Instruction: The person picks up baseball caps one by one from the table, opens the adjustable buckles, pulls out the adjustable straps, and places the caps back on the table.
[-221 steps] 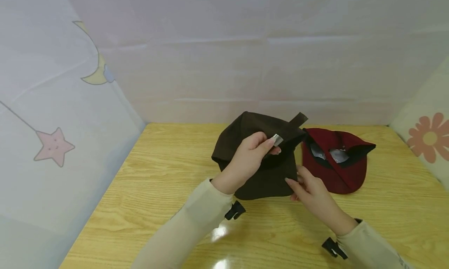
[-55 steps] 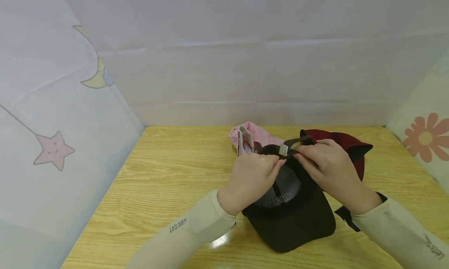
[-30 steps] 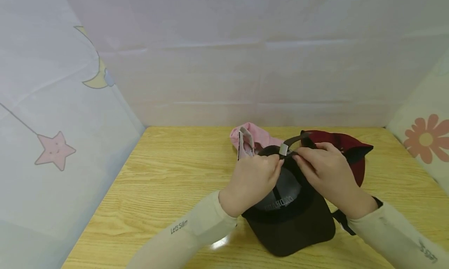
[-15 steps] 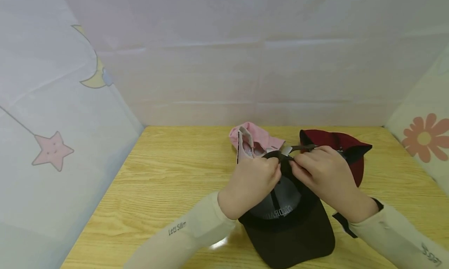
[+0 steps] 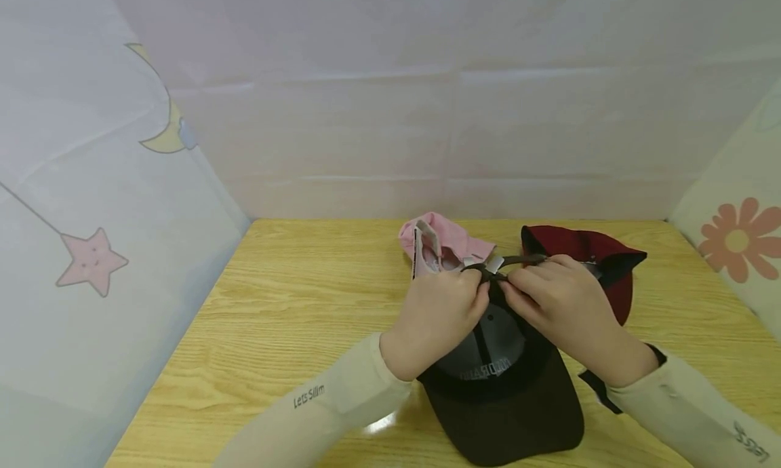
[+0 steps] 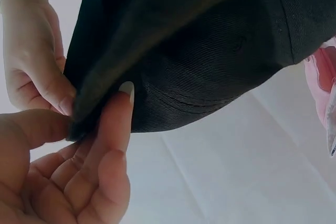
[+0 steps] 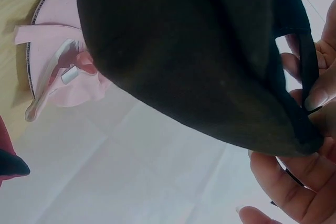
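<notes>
A black baseball cap is held with its brim toward me and its inside facing up, stitched lettering showing in reverse. My left hand pinches the rear edge of its opening between thumb and fingers. My right hand pinches the cap's back strap just to the right, fingertips close to the left hand's. Between them shows a silver buckle. In the left wrist view, the left thumb and fingers grip the black fabric. The right wrist view has the strap running between both hands.
Behind the black cap lies a pink cap, partly covered by it. A dark red cap rests at the back right, partly behind my right hand. The wooden table meets a pale cloth backdrop at its rear edge.
Since the oldest frame the black cap has turned to show its inside and come nearer, uncovering the pink cap. Over the last second its brim slid slightly toward me and the strap dipped.
</notes>
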{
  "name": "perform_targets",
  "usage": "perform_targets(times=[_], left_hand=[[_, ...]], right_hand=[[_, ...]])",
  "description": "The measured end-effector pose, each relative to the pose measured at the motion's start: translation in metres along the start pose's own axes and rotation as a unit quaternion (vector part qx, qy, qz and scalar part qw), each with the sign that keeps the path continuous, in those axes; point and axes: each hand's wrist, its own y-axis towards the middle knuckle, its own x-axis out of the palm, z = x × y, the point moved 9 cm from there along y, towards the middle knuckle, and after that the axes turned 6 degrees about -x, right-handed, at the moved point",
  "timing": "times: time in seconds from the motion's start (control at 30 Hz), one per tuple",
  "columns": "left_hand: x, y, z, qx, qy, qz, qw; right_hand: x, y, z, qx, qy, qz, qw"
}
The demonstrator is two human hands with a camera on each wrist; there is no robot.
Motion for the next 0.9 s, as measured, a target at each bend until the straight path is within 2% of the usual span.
perform_targets(times=[0.4, 0.7, 0.9], left_hand=[[0.001, -0.0026, -0.0007, 0.002, -0.007, -0.006, 1.0], [0.0019, -0.001, -0.0012, -0.004, -0.016, -0.007, 0.9998], [0.0021, 0.0004, 0.0023, 0.01, 0.027, -0.002, 0.9996]], right_hand=[[-0.0016, 0.0007, -0.0013, 0.01, -0.012, -0.002, 0.9999], [-0.0001, -0.0008, -0.0003, 0.011, 0.001, -0.002, 0.9999], [0.0037, -0.002, -0.0023, -0.002, 0.007, -0.012, 0.9999]])
